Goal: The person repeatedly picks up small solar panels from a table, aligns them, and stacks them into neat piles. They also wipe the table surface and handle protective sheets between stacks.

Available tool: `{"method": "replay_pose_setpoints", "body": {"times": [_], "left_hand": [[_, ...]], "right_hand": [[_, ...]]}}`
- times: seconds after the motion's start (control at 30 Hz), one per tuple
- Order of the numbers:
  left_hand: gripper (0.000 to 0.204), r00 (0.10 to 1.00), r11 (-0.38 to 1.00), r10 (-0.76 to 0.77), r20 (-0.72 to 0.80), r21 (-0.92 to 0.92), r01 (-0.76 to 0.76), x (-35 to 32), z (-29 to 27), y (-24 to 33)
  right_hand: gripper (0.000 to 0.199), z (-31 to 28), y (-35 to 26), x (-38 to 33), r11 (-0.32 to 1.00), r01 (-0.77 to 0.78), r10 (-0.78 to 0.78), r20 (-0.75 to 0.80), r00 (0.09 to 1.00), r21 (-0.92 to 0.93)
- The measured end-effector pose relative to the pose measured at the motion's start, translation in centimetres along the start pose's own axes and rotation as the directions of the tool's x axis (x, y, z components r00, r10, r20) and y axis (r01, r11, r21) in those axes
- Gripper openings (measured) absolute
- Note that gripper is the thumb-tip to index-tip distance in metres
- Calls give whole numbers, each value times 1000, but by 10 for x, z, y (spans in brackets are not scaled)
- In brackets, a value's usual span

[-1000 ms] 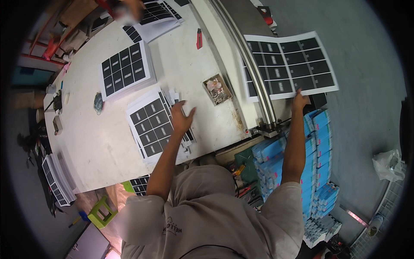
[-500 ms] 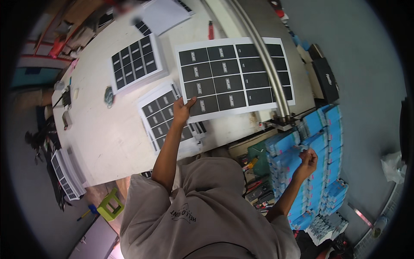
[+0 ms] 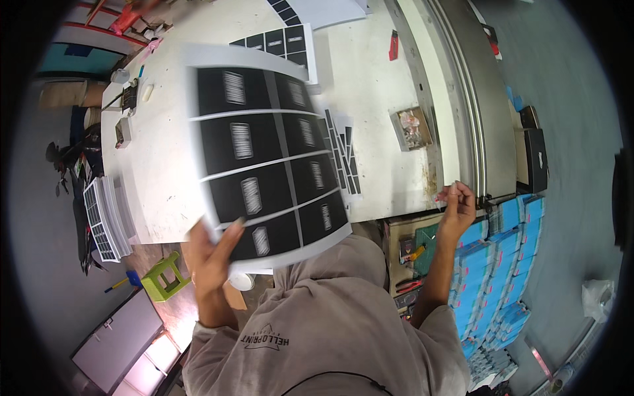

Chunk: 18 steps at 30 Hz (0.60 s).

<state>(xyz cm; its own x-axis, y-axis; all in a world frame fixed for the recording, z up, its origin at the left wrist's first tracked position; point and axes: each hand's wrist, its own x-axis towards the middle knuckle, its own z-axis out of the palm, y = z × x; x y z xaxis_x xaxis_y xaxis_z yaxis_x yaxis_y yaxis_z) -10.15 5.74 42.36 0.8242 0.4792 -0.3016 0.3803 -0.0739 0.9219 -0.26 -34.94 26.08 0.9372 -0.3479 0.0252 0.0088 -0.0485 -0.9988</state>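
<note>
My left hand (image 3: 214, 261) pinches the lower left corner of a white printed sheet (image 3: 274, 162), its thumb on top. Two columns of black panels with small pale labels show on the sheet, which is tilted, raised above the table and slightly smeared by motion. Behind it, a stack of similar printed sheets (image 3: 297, 43) is partly covered. Printed strips (image 3: 340, 155) lie on the table by its right edge. My right hand (image 3: 457, 200) is closed near the front end of the metal rails (image 3: 477, 132); whatever its fingertips hold is too small to name.
On the white table (image 3: 363, 86) are a red cutter (image 3: 393, 45) and a small box of scraps (image 3: 411, 129). Blue stacks (image 3: 492, 264) stand right of my right forearm. A green stool (image 3: 165, 276) is on the floor at left, below another sheet stack (image 3: 102, 218).
The sheet has moved left and nearer, away from under the metal rails, and shows fewer panel columns. My right hand has risen to the rails' front end. The view has shifted.
</note>
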Motion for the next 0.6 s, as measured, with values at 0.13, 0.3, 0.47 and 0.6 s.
{"method": "replay_pose_setpoints", "body": {"times": [0.13,0.3,0.47,0.6], "left_hand": [[27,987,979,-84,136,197,56,87,27,-165],[51,965,903,-249,81,378,202,125,38,-359],[88,981,681,106,-160,731,46,130,69,-341],[101,972,672,175,-159,740,0,124,78,-350]], "right_hand": [[20,102,13,-8,999,-11,15,88,996,-50],[59,245,140,-59,641,589,-111,699,706,-493],[88,262,238,-60,405,715,69,798,598,-571],[93,261,230,-57,375,728,241,819,521,-574]]}}
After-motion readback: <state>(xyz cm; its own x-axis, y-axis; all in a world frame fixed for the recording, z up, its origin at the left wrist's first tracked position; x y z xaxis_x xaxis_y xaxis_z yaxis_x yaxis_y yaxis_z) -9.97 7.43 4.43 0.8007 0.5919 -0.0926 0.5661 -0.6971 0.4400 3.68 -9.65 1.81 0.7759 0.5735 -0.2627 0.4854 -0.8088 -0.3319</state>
